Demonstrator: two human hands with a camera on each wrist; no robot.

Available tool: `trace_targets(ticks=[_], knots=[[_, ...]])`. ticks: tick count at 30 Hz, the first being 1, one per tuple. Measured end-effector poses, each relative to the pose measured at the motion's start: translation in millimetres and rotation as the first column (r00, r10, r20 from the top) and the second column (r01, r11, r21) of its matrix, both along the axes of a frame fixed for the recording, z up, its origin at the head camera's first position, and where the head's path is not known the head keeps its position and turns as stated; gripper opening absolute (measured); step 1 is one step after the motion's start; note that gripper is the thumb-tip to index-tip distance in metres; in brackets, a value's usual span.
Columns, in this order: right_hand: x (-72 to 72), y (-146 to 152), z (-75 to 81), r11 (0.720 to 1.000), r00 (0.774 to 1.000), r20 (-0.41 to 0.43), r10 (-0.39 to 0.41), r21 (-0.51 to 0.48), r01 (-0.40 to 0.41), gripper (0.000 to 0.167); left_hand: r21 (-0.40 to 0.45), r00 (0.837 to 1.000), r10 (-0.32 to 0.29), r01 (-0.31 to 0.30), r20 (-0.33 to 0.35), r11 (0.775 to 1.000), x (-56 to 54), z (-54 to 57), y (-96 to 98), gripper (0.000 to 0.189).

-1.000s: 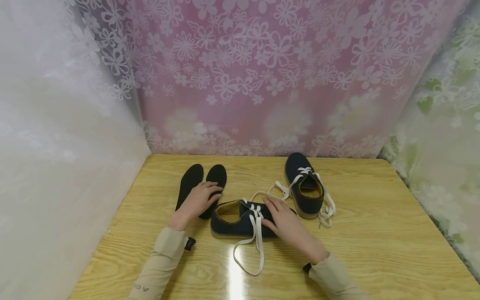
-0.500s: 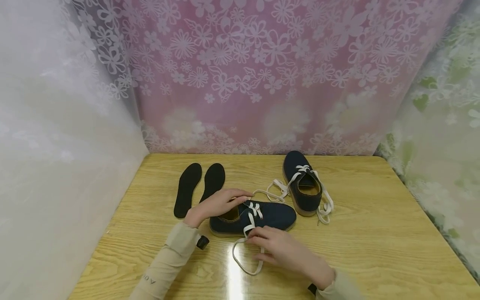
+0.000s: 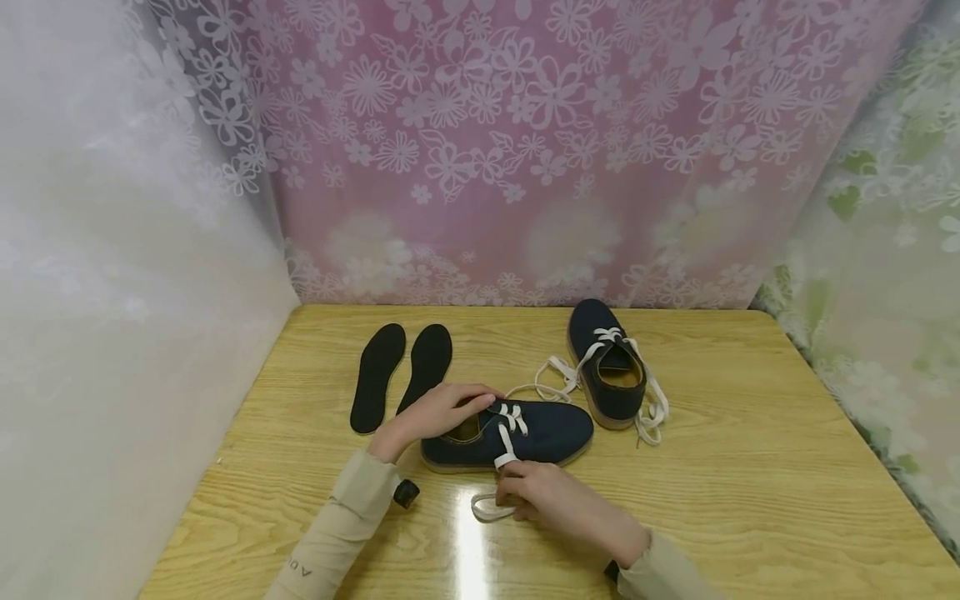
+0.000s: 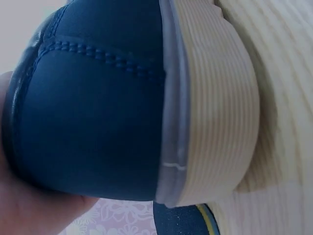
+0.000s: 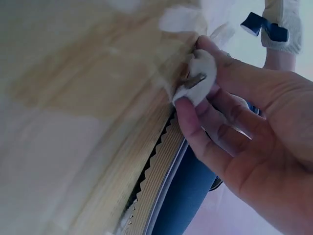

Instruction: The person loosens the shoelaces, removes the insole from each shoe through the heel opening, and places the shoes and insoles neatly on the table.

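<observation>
A navy lace-up shoe [image 3: 555,429] lies sole-down across the middle of the table, toe to the right. My left hand [image 3: 438,408] reaches over its heel opening and grips the far collar near the tongue; the left wrist view has the heel [image 4: 93,122] and ribbed sole [image 4: 220,112] up close. At the near side, my right hand [image 3: 551,496] pinches a white shoelace [image 3: 491,508] that runs from the eyelets and loops by the fingers. In the right wrist view the bunched lace [image 5: 203,73] sits between thumb and fingertips, its tip showing.
A second navy shoe [image 3: 588,321] stands at the back right, its white laces [image 3: 652,412] trailing on both sides. Two black insoles [image 3: 378,375] lie at the back left, one partly behind my left hand. Curtains surround the wooden table [image 3: 750,467].
My left hand has moved from the insoles onto the shoe's opening. My right hand has come off the toe to the near side and taken hold of the lace, drawing its loop smaller.
</observation>
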State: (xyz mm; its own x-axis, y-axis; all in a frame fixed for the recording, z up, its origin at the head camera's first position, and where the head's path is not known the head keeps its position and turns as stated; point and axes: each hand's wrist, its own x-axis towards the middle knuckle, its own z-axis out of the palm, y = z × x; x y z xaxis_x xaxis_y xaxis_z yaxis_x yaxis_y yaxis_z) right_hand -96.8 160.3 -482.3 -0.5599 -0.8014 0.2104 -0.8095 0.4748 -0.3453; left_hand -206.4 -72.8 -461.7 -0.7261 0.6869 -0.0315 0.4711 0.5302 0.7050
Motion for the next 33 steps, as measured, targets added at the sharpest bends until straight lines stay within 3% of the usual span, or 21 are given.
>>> trace_targets(ticks=[5, 8, 13, 17, 21, 26, 33], knots=[[-2.6, -2, 1.5, 0.999, 0.992, 0.119, -0.047, 0.030, 0.043, 0.022, -0.033, 0.999, 0.050, -0.050, -0.001, 0.998, 2.3, -0.9, -2.2, 0.045], [-2.3, -1, 2.4, 0.996, 0.987, 0.144, -0.078, 0.047, 0.072, 0.024, -0.030, 0.998, 0.056, -0.056, -0.002, 0.998, 3.8, -1.0, -4.4, 0.046], [-3.4, 7, 1.8, 0.987, 0.989, 0.015, -0.148, -0.062, 0.149, 0.028, -0.010, 0.996, 0.093, -0.093, 0.002, 0.996, 12.6, -1.3, -9.7, 0.048], [-11.5, 13, -0.3, 0.965, 0.971, -0.095, -0.218, -0.172, 0.199, 0.033, -0.016, 0.988, 0.157, -0.157, 0.007, 0.987, 23.5, -1.5, -12.7, 0.050], [-19.8, 16, -2.1, 0.954, 0.961, -0.104, -0.254, -0.190, 0.232, 0.038, -0.036, 0.981, 0.192, -0.192, 0.004, 0.981, 34.1, -1.3, -11.2, 0.050], [-31.7, 21, -2.6, 0.942, 0.940, -0.147, -0.307, -0.189, 0.278, 0.042, -0.056, 0.977, 0.206, -0.203, 0.059, 0.978, 48.2, 1.4, -4.0, 0.055], [-43.6, 30, -4.2, 0.917, 0.898, -0.211, -0.385, -0.202, 0.345, 0.044, -0.006, 0.959, 0.261, -0.262, 0.115, 0.965, 66.3, -1.0, 11.3, 0.062]])
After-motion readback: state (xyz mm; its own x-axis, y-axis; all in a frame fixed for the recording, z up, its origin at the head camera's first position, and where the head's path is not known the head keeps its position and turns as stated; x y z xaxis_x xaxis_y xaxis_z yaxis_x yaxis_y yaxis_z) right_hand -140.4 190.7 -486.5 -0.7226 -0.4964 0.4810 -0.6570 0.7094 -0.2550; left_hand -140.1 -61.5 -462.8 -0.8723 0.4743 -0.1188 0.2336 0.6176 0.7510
